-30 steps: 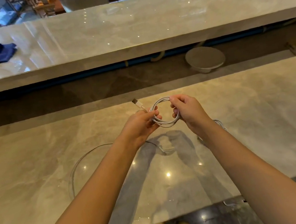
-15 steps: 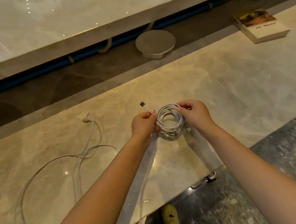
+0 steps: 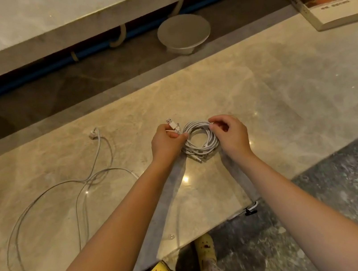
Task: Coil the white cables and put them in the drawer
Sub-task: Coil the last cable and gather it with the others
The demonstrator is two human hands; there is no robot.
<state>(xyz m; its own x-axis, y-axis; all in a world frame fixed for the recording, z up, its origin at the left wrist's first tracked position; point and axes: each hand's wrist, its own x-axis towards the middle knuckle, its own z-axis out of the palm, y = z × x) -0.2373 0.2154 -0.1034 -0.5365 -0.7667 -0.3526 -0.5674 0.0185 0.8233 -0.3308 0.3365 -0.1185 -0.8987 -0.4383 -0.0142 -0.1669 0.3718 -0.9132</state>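
A person looks down at a glossy marble counter [image 3: 285,99], both bare forearms reaching forward. Between the hands sits a neatly wound coil of white cable [image 3: 201,140], held just above or on the counter; which cannot be told. The left hand [image 3: 166,143] pinches the coil's left side, with a USB plug [image 3: 172,123] sticking up past its fingers. The right hand [image 3: 231,133] pinches the top right of the coil between thumb and fingertips. A second white cable [image 3: 74,194] lies loose in wide, untidy loops on the counter well to the left, not yet coiled. A book [image 3: 328,5] rests at the far right. No drawer is clearly visible, though a small handle [image 3: 251,208] shows under the counter's near edge. The cable looks light, thin and springy, so the coil would likely loosen if released; gripping across all the strands at once seems the safest hold.
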